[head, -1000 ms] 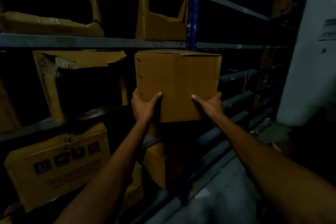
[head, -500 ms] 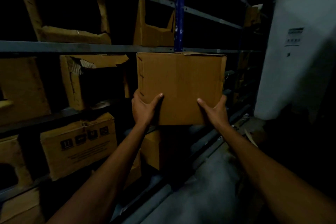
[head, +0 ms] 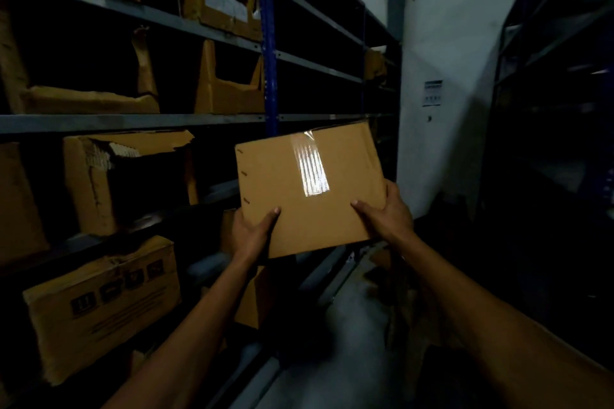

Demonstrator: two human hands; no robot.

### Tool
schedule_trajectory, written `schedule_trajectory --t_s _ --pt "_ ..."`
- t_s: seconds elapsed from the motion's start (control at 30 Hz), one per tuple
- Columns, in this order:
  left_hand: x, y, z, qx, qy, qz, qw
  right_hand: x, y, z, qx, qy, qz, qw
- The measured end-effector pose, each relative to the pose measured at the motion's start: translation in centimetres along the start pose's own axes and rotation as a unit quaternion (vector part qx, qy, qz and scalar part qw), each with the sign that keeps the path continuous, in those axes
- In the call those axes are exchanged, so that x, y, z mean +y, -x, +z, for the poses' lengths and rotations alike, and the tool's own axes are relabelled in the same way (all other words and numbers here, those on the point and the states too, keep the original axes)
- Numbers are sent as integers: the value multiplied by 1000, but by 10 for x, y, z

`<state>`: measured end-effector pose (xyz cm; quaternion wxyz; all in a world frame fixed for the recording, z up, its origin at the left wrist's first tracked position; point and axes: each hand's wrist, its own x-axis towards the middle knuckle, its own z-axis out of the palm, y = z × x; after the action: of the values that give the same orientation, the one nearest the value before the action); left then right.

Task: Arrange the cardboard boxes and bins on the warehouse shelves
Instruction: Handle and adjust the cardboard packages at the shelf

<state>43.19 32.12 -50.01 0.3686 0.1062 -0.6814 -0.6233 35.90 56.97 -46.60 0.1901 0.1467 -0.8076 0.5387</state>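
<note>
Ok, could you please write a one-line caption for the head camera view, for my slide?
Left hand and right hand hold a tilted, taped brown cardboard box before grey metal warehouse shelves.

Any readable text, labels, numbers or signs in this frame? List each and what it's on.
Nothing legible.
Printed brown cardboard box at lower left: black handling pictograms above printed lines, too blurred to read.
White paper notice on the pale wall: dark header, text too small.
Taped brown cardboard box in left hand and right hand: clear tape only, no print visible.
</note>
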Motion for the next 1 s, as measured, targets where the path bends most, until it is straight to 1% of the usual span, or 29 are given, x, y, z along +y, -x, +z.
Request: schedule_trajectory --t_s 0.13,0.23,0.33,0.43,0.47,0.53,0.63,0.67,0.73,0.8,0.83,0.9,1.0 --pt "-13 27 -24 -32 12 -31 999 3 44 -1 -27 4 23 999" --pt "-23 46 -40 -63 2 -61 996 6 79 -2 -24 -13 51 998" --pt "-28 61 -53 -94 -2 -79 992 8 97 -5 -24 6 69 997" --pt "-19 75 -67 -115 18 -101 988 5 109 -9 -32 21 85 996" --pt "-19 77 -71 -127 25 -102 986 5 112 -10 -30 25 87 995" --pt "-19 81 -79 -156 21 -76 985 5 117 -12 -20 38 88 995" --pt "-22 84 -88 -179 -14 -41 983 5 126 -15 -21 53 92 994" --pt "-23 84 -91 -171 -30 -36 984 6 128 -14 -26 52 93 994" --pt "-23 82 -94 -117 -87 -27 989 8 133 -12 -37 58 96 993" --pt "-21 82 -96 -59 -154 -24 986 4 137 -9 -53 98 112 987" --pt "-18 85 -97 -43 -172 -28 984 -2 139 -7 -69 133 116 982" --pt "-18 88 -95 -29 -185 -27 982 -17 142 1 -110 184 101 971" --pt "-16 100 -86 -39 -181 -2 983 -39 145 21 -158 184 48 969"
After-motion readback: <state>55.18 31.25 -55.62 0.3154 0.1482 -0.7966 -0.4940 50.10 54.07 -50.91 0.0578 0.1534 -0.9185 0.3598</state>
